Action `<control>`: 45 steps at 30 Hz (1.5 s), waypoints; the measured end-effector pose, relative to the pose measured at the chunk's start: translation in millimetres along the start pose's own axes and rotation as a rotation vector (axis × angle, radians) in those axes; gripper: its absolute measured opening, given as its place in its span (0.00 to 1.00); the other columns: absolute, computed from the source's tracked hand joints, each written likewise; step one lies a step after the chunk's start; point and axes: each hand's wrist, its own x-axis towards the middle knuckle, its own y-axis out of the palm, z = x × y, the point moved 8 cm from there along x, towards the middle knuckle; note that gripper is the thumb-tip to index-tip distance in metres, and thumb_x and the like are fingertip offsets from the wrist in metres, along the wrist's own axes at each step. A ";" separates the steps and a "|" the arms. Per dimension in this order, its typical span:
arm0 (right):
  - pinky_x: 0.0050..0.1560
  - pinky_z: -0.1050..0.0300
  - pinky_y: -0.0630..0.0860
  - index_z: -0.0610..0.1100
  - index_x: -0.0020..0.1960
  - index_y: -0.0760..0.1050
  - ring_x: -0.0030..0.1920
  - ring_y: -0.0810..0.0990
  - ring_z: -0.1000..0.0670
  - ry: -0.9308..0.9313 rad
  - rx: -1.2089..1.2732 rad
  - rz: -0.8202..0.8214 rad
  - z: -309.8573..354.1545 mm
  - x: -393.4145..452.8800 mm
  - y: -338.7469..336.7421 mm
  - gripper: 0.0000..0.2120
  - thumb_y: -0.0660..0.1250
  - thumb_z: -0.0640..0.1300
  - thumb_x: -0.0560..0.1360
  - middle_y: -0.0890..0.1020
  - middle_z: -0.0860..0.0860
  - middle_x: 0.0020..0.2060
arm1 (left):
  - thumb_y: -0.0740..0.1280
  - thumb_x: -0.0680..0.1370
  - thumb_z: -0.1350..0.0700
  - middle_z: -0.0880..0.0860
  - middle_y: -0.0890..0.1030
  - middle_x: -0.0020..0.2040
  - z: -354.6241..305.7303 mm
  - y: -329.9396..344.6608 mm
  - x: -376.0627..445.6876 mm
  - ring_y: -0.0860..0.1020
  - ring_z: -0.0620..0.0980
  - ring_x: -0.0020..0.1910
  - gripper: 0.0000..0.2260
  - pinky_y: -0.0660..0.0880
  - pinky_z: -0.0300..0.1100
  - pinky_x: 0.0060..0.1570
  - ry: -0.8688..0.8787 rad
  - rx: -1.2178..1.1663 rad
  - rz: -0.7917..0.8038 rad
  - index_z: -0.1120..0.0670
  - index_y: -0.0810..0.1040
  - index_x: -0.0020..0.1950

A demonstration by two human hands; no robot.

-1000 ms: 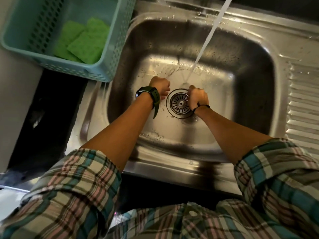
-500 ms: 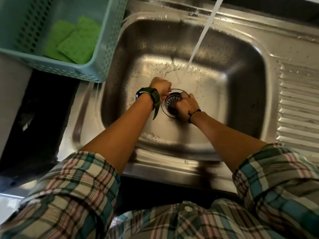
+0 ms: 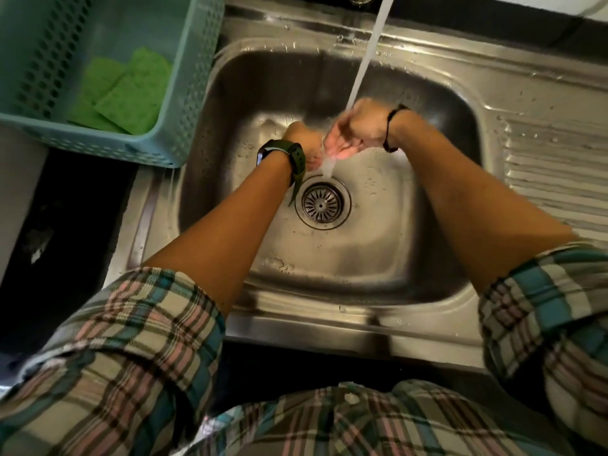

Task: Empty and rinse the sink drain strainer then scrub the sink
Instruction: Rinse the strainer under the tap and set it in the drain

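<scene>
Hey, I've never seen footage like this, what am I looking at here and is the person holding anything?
There is no machine here: a camera worn on a person's head looks down at their own arms over a steel sink. Tap water runs onto the right hand, whose palm is open under the stream. The left hand, with a watch on its wrist, is close beside it; its fingers are hidden, so I cannot tell whether it holds anything. The drain strainer sits in the drain. Beside the sink, a teal basket holds green scrub pads.
</scene>
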 end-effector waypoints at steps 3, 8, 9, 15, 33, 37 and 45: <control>0.52 0.54 0.79 0.30 0.54 0.75 0.51 0.82 0.42 0.069 -0.145 0.108 0.5 -1.3 0.4 0.23 0.47 0.20 0.69 0.80 0.36 0.48 | 0.57 0.77 0.63 0.55 0.75 0.30 0.9 2.9 0.8 0.74 0.50 0.27 0.12 0.76 0.40 0.35 0.007 0.029 0.019 0.59 0.73 0.34; 0.47 0.57 0.81 0.29 0.55 0.74 0.49 0.81 0.41 0.072 -0.168 0.144 5.6 -2.4 6.4 0.26 0.44 0.19 0.67 0.79 0.34 0.51 | 0.61 0.74 0.67 0.55 0.72 0.27 2.4 10.1 -4.7 0.71 0.47 0.23 0.13 0.71 0.32 0.23 0.008 0.020 0.087 0.59 0.72 0.30; 0.45 0.59 0.81 0.30 0.55 0.74 0.47 0.82 0.43 0.070 -0.159 0.142 6.1 -3.0 5.8 0.26 0.44 0.19 0.67 0.79 0.34 0.51 | 0.61 0.74 0.67 0.55 0.71 0.27 1.9 10.4 -4.8 0.70 0.48 0.24 0.13 0.71 0.32 0.23 0.013 0.023 0.094 0.59 0.72 0.29; 0.52 0.55 0.80 0.31 0.53 0.76 0.54 0.81 0.41 0.040 -0.125 0.167 17.1 -14.0 2.4 0.24 0.47 0.19 0.68 0.80 0.35 0.51 | 0.61 0.74 0.68 0.58 0.78 0.31 2.4 5.5 -0.9 0.79 0.51 0.31 0.09 0.79 0.42 0.37 -0.017 0.099 0.120 0.62 0.76 0.36; 0.31 0.61 0.72 0.47 0.38 0.75 0.28 0.74 0.55 -0.415 0.171 -0.257 56.6 -54.7 -28.5 0.17 0.54 0.36 0.80 0.77 0.50 0.29 | 0.55 0.76 0.71 0.52 0.79 0.29 -50.9 28.2 -17.2 0.80 0.47 0.32 0.14 0.81 0.39 0.35 0.125 -0.566 0.377 0.60 0.76 0.37; 0.44 0.54 0.80 0.45 0.40 0.79 0.42 0.82 0.50 -0.422 -0.069 -0.361 59.2 -83.7 -40.8 0.17 0.56 0.28 0.74 0.81 0.49 0.39 | 0.59 0.75 0.70 0.53 0.84 0.34 -54.2 28.5 -22.1 0.83 0.47 0.34 0.10 0.80 0.37 0.35 0.139 -0.494 0.387 0.60 0.78 0.43; 0.53 0.43 0.79 0.37 0.52 0.77 0.46 0.80 0.42 -0.423 0.048 -0.701 112.0 -66.7 -98.3 0.08 0.63 0.39 0.76 0.81 0.39 0.45 | 0.56 0.76 0.71 0.59 0.79 0.43 -57.7 24.4 -35.1 0.78 0.49 0.39 0.10 0.78 0.34 0.36 0.124 -0.135 0.259 0.65 0.76 0.51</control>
